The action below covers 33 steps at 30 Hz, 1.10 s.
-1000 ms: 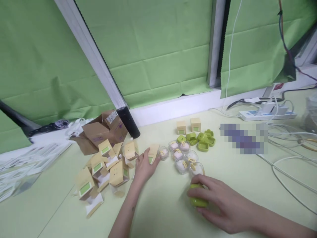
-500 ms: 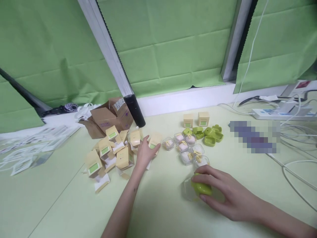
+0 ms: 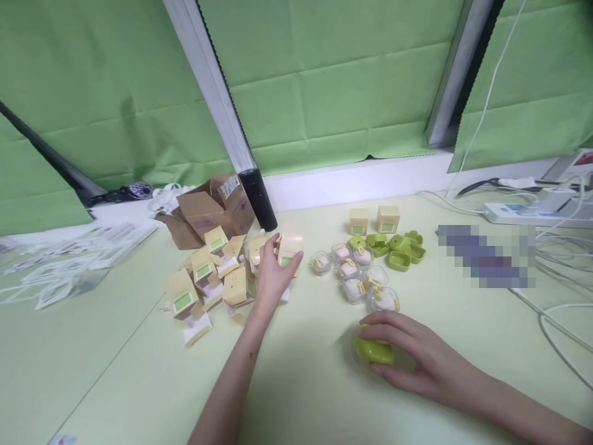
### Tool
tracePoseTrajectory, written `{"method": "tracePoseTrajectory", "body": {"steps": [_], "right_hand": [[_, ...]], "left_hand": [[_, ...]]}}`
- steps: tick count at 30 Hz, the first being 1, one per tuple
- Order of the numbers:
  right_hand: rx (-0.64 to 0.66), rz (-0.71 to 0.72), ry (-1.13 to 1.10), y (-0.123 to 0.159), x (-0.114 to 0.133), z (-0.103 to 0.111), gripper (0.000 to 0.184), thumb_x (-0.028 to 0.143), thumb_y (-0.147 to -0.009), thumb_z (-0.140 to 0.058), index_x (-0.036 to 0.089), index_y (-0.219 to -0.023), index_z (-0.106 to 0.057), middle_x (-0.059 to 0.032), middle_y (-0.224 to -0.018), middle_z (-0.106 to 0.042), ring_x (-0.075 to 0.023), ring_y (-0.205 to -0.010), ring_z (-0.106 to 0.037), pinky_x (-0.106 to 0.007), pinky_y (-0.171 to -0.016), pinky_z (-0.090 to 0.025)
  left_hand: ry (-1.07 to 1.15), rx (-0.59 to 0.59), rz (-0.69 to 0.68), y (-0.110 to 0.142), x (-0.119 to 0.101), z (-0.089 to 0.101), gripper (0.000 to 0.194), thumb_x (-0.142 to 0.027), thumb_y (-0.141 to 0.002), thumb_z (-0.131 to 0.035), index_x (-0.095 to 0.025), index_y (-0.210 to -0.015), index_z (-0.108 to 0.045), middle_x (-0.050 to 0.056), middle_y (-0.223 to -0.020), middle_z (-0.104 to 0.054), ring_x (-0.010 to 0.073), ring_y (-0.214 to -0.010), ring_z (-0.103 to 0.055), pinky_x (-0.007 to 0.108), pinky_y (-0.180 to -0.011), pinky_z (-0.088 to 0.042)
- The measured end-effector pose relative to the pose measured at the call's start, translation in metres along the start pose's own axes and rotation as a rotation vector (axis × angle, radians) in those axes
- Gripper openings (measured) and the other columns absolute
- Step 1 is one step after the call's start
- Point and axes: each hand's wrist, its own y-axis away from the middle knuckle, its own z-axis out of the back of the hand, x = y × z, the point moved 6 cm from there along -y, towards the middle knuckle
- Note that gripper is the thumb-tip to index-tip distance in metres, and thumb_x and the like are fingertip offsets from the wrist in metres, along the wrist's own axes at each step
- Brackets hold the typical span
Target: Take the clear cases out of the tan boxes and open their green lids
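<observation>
My left hand (image 3: 274, 267) is at the right edge of a heap of small cream cardboard boxes (image 3: 235, 285). Its thumb and fingers close around one small box (image 3: 291, 242) with a green label and a raised flap. Lower right, my right hand (image 3: 424, 355) grips a shiny green plastic case (image 3: 374, 351) from above. A clear plastic shell shows around the left side of that case, close to the tabletop. Just beyond it sits a cluster of clear cases (image 3: 356, 289) with pale contents and yellow cords.
Green plastic trays and lids (image 3: 399, 261) lie behind the clear cases, near two closed boxes (image 3: 388, 219). A black cylinder (image 3: 259, 201) stands by an open brown carton (image 3: 215, 213). White bags (image 3: 99, 259) lie left; a power strip (image 3: 514, 214) and cables are right.
My left hand has tightened on the small box, whose flap now stands higher. The green case sits further down in the clear shell under my right hand. The view has shifted slightly.
</observation>
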Motion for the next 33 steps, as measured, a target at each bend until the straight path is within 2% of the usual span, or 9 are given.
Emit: {"method": "tracePoseTrajectory", "body": {"steps": [4,9,15,26,29,33], "right_hand": [[0.067,-0.001,0.002,0.0,0.0,-0.005,0.034,0.029,-0.091,-0.052,0.029,-0.125,-0.047,-0.007,-0.121,-0.055,-0.0207,-0.112,-0.054,-0.033,-0.091,-0.049],[0.04,-0.007,0.005,0.001,-0.001,-0.002,0.035,0.029,-0.092,-0.052,0.03,-0.126,-0.045,-0.0063,-0.123,-0.054,-0.0201,-0.115,-0.052,-0.032,-0.093,-0.047],[-0.022,0.005,-0.033,0.002,-0.003,0.001,0.038,0.027,-0.091,-0.055,0.033,-0.127,-0.043,-0.004,-0.124,-0.053,-0.0184,-0.117,-0.051,-0.031,-0.095,-0.045],[0.009,-0.032,-0.207,-0.007,-0.001,-0.013,0.036,0.028,-0.092,-0.053,0.031,-0.126,-0.041,-0.0056,-0.128,-0.05,-0.0177,-0.119,-0.049,-0.032,-0.098,-0.044],[0.024,-0.006,-0.205,-0.016,0.004,-0.01,0.036,0.028,-0.091,-0.055,0.028,-0.124,-0.043,-0.0058,-0.122,-0.054,-0.018,-0.114,-0.052,-0.032,-0.095,-0.045],[-0.054,0.047,-0.181,-0.027,0.01,0.0,0.035,0.023,-0.086,-0.059,0.027,-0.119,-0.048,-0.0051,-0.115,-0.057,-0.0183,-0.109,-0.055,-0.031,-0.092,-0.046]], "left_hand": [[0.008,-0.04,-0.015,0.007,-0.022,0.012,0.065,-0.044,-0.073,-0.066,-0.022,-0.129,-0.042,0.012,-0.125,-0.051,0.0266,-0.114,-0.053,0.041,-0.093,-0.043],[0.233,0.014,0.027,0.012,-0.037,0.012,0.062,-0.044,-0.072,-0.067,-0.019,-0.124,-0.046,0.011,-0.12,-0.057,0.0249,-0.109,-0.055,0.039,-0.092,-0.043],[0.271,0.037,0.017,0.014,-0.037,0.006,0.057,-0.044,-0.071,-0.068,-0.019,-0.119,-0.05,0.011,-0.119,-0.057,0.0249,-0.109,-0.054,0.04,-0.094,-0.041],[0.276,0.068,0.043,0.015,-0.033,0.003,0.056,-0.046,-0.071,-0.068,-0.02,-0.118,-0.051,0.01,-0.116,-0.058,0.0244,-0.103,-0.057,0.038,-0.089,-0.043],[0.292,0.055,0.05,0.015,-0.032,0.004,0.056,-0.045,-0.071,-0.068,-0.019,-0.118,-0.05,0.01,-0.117,-0.058,0.0236,-0.102,-0.058,0.037,-0.088,-0.044],[0.307,0.034,0.045,0.014,-0.031,0.006,0.055,-0.044,-0.071,-0.068,-0.019,-0.117,-0.051,0.01,-0.116,-0.058,0.0239,-0.104,-0.057,0.037,-0.09,-0.043]]}}
